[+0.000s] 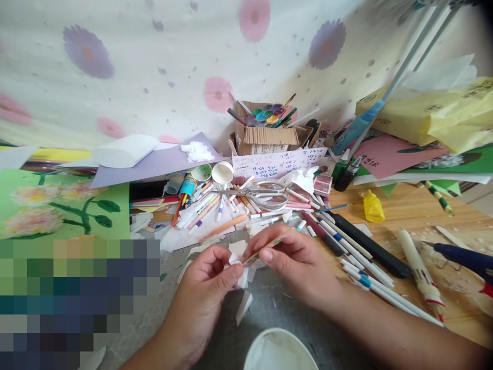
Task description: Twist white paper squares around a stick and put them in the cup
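Observation:
My left hand (pixel 210 280) pinches a small piece of white paper (pixel 242 275) between thumb and fingers. Close to its right, my right hand (pixel 295 262) grips a thin, flat wooden stick (pixel 265 247) with faint green marks. The left end of the stick touches the white paper at my left fingertips. Both hands are above a dark grey cutting mat (pixel 246 336), where white paper scraps (pixel 243 308) lie. Below them, at the bottom edge, stands a round white container (pixel 280 352), partly cut off.
Scissors (pixel 265 195) lie on heaped markers behind my hands. A cardboard box (pixel 265 136) stands at the back. To the right are a black case (pixel 372 246), a thick pen (pixel 419 272), a yellow lump (pixel 373 206) and a blue glue gun (pixel 462 257). A flower painting (pixel 65 205) is left.

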Tool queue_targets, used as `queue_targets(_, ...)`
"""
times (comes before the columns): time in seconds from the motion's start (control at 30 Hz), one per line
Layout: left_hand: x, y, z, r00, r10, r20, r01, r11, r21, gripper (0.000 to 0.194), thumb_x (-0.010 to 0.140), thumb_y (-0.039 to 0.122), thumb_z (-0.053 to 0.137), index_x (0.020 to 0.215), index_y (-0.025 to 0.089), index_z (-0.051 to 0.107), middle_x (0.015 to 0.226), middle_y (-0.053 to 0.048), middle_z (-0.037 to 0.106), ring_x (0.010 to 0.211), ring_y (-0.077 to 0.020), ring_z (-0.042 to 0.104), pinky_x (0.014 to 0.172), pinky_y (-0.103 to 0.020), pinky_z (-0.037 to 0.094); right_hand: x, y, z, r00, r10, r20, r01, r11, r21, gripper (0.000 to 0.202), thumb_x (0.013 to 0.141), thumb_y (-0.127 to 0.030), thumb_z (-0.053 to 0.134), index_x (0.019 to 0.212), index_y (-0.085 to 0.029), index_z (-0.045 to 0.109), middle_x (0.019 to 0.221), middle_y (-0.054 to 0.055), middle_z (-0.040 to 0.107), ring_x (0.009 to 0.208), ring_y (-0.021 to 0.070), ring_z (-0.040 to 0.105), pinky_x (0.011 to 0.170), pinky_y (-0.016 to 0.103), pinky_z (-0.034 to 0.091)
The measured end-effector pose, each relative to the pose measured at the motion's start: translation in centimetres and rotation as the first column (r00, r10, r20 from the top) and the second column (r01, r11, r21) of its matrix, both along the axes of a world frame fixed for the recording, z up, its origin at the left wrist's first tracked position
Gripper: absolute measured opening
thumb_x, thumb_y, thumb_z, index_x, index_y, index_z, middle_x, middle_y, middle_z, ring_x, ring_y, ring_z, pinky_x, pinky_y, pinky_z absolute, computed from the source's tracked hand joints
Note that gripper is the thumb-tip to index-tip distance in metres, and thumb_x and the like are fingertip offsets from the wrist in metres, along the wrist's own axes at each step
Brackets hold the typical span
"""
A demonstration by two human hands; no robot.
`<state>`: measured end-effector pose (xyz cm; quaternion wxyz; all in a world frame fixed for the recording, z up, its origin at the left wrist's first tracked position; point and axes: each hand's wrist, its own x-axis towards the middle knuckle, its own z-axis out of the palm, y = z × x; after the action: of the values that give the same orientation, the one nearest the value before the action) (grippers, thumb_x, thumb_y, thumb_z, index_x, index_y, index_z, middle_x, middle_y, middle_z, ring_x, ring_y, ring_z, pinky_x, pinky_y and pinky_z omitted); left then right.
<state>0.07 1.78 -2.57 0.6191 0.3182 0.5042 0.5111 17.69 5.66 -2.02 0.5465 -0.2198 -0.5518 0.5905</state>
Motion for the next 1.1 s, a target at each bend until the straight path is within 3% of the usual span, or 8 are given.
queue_targets(0.1, -0.3, 0.3, 0.8, 0.999, 0.019, -0.03, -0.018, 0.999, 0.037, 0.028, 0.067, 0.032, 0.092, 0.069, 0.02, 0.067, 0.065, 0.004, 0.065, 0.065, -0.0144, 0.056, 0.064, -0.024, 0.047, 1.3, -0.1, 2.6, 0.999, -0.041, 0.012, 0.04, 0.996, 0.08, 0.018, 0.094, -0.038, 0.074, 0.084, -0.024, 0.07, 0.082, 0.001, 0.069, 0.076, 0.0172, 0.067, 0.072, 0.03, 0.056)
queue_targets(0.13, -0.4, 0.5, 1.1, 0.998, 0.034, -0.044, -0.032, 0.998, 0.047, 0.028, 0.068, 0.032, 0.091, 0.069, 0.02, 0.066, 0.064, 0.004, 0.064, 0.065, -0.0142, 0.055, 0.063, -0.024, 0.046, 1.8, -0.2, 3.7, 0.99, 0.034, 0.136, -0.052, 0.99, 0.132, 0.018, 0.096, -0.035, 0.072, 0.083, -0.024, 0.069, 0.081, 0.002, 0.068, 0.079, 0.0177, 0.067, 0.074, 0.03, 0.057)
queue_targets(0.23, -0.9, 0.9, 1.6, 0.995, 0.009, -0.1, -0.003, 0.998, 0.058, 0.025, 0.073, 0.032, 0.088, 0.071, 0.02, 0.066, 0.065, 0.005, 0.062, 0.065, -0.014, 0.053, 0.063, -0.023, 0.045, 3.0, -0.6, 6.3, 0.755, 0.314, 0.575, -0.513, 0.83, 0.221, 0.025, 0.097, -0.025, 0.068, 0.073, -0.021, 0.064, 0.094, 0.008, 0.073, 0.087, 0.0185, 0.072, 0.081, 0.03, 0.059)
queue_targets(0.4, -1.6, 1.7, 1.1, 0.984, -0.071, -0.165, 0.067, 0.997, -0.03, 0.023, 0.078, 0.031, 0.082, 0.072, 0.02, 0.063, 0.065, 0.004, 0.064, 0.065, -0.0145, 0.054, 0.063, -0.024, 0.045, 2.6, -1.2, 5.5, 0.537, 0.259, 0.803, -0.681, 0.695, 0.232, 0.022, 0.091, -0.008, 0.069, 0.073, -0.02, 0.064, 0.099, 0.007, 0.08, 0.087, 0.0166, 0.075, 0.076, 0.022, 0.056)
queue_targets(0.5, -2.0, 1.9, 0.9, 0.985, -0.052, -0.167, 0.054, 0.999, 0.007, 0.022, 0.079, 0.033, 0.081, 0.074, 0.02, 0.064, 0.066, 0.003, 0.065, 0.065, -0.0151, 0.055, 0.063, -0.025, 0.045, 1.8, -1.2, 4.7, 0.54, 0.199, 0.818, -0.65, 0.715, 0.256, 0.021, 0.09, -0.006, 0.068, 0.074, -0.019, 0.066, 0.084, 0.006, 0.08, 0.078, 0.0178, 0.074, 0.069, 0.024, 0.055)
queue_targets(0.67, -2.8, 1.7, 1.1, 0.973, 0.044, -0.225, -0.013, 0.99, 0.138, 0.018, 0.08, 0.032, 0.081, 0.074, 0.02, 0.068, 0.066, 0.004, 0.063, 0.065, -0.0149, 0.056, 0.061, -0.023, 0.044, 0.3, -0.4, 4.7, 0.663, 0.031, 0.748, -0.459, 0.807, 0.373, 0.019, 0.096, -0.01, 0.059, 0.082, -0.019, 0.069, 0.096, 0.012, 0.079, 0.083, 0.0207, 0.075, 0.072, 0.027, 0.056)
queue_targets(0.93, -3.9, 3.3, 0.5, 0.961, 0.006, -0.275, 0.03, 0.991, 0.127, 0.021, 0.077, 0.035, 0.082, 0.074, 0.02, 0.068, 0.065, 0.003, 0.067, 0.062, -0.0156, 0.058, 0.059, -0.024, 0.045, -1.2, 0.2, 2.4, 0.595, -0.309, 0.742, -0.275, 0.789, 0.55, 0.017, 0.097, -0.012, 0.057, 0.087, -0.017, 0.07, 0.094, 0.014, 0.079, 0.081, 0.0246, 0.074, 0.072, 0.033, 0.057)
queue_targets(1.1, -4.6, 5.3, -0.1, 0.949, -0.045, -0.312, 0.085, 0.989, 0.118, 0.023, 0.076, 0.034, 0.082, 0.074, 0.02, 0.065, 0.062, 0.003, 0.067, 0.057, -0.0149, 0.058, 0.056, -0.023, 0.044, -1.3, -0.1, 2.8, 0.608, -0.316, 0.728, -0.187, 0.834, 0.519, 0.016, 0.094, -0.011, 0.058, 0.084, -0.017, 0.069, 0.089, 0.012, 0.078, 0.08, 0.0238, 0.072, 0.072, 0.033, 0.056)
